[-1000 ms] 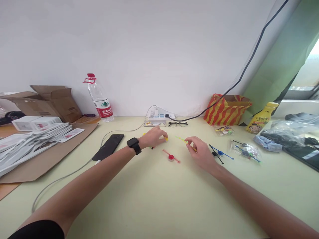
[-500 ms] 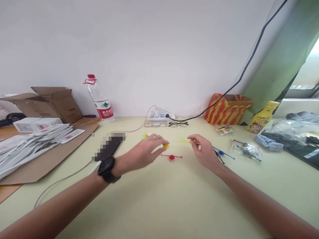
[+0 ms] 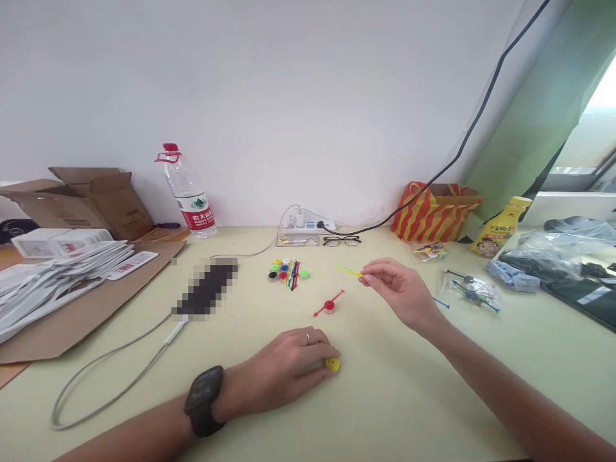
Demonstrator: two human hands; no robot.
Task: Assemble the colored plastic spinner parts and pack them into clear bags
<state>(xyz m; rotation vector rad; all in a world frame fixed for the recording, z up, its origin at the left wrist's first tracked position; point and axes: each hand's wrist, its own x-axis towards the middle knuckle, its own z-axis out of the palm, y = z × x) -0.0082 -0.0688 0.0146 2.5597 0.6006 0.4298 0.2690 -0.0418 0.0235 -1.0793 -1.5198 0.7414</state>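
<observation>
The left hand (image 3: 296, 362) lies low over the desk (image 3: 399, 410), toward its near edge, with thumb and fingertips closed around a yellow disc (image 3: 333, 364). The grip comes from the side, apparently to steady the disc while leaving most of its top uncovered; the disc appears to rest on the desk.

The right hand (image 3: 392, 289), farther from the near edge, pinches a thin yellow strip (image 3: 353, 273) between thumb and fingertips. Its free length points toward the desk's left side, perhaps so the fingers do not cover it; how much lies behind them cannot be told. The hand seems raised above the surface.

A red spinner (image 3: 329, 306), a strip across a round base, sits between the hands, well apart from the yellow disc, possibly to leave room around the latter. Nearer the far edge, loose discs (image 3: 273, 276) in several colours flank a bunch of coloured strips (image 3: 293, 276), probably gathered there for easy reach. A blue strip (image 3: 441, 303) shows partly past the right wrist. Toward the right side, a clear packet (image 3: 474, 292) holds similar parts, likely to keep them together. Eyeglasses (image 3: 341, 241) lie by the far edge, seemingly out of the way.
</observation>
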